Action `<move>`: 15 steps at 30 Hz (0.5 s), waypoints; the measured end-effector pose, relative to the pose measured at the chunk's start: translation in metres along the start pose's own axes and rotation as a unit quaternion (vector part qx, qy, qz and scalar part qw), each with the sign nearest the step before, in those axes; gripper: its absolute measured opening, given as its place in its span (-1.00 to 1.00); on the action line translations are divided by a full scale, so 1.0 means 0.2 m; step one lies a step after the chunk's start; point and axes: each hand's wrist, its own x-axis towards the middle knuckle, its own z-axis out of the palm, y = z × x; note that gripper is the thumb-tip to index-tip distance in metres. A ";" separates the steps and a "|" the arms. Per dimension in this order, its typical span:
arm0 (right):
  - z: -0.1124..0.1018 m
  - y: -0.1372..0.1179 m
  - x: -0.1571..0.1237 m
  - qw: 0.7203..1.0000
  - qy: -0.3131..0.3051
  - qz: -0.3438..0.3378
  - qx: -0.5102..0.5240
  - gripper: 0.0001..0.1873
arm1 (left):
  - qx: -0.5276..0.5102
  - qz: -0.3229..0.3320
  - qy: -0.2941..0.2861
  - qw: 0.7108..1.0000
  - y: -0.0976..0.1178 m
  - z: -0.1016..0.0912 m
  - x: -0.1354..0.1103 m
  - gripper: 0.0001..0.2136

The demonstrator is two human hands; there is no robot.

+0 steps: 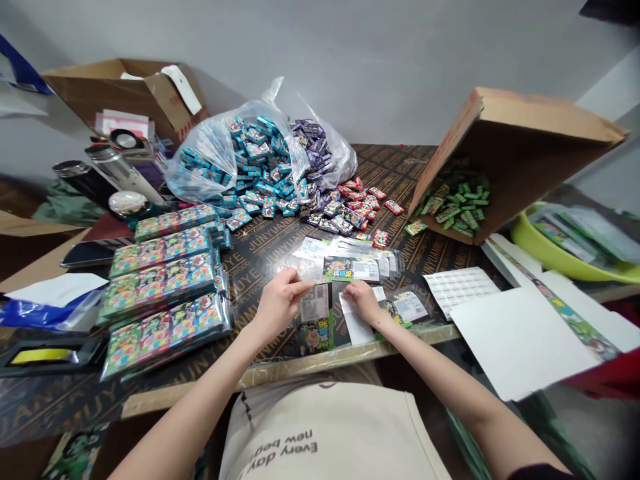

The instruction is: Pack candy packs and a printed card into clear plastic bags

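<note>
A dark printed card (316,323) with green edging and a pale panel lies near the table's front edge. My left hand (281,301) is at its upper left, index finger stretched along the top and the other fingers curled, apparently gripping the card's edge. Just to the right, my right hand (362,301) has its fingers closed on a white paper sheet (354,325). Beyond both hands lies another printed card (345,269) among clear sleeves. A further sleeved card (407,308) sits partly beside my right forearm.
Stacked candy-patterned packs (160,280) stand at left. Behind are clear bags with blue packets (260,150) and purple packets (313,150), plus loose red packets (367,200). A tilted carton (530,127) holds green packets. White sheets (520,340), a label sheet (460,290) and a yellow-green basin (565,250) are right.
</note>
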 end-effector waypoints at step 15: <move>-0.45 -0.52 0.31 0.915 -0.121 0.005 0.384 -0.80 | -0.073 -0.044 0.067 0.994 0.01 0.01 -0.01 -0.89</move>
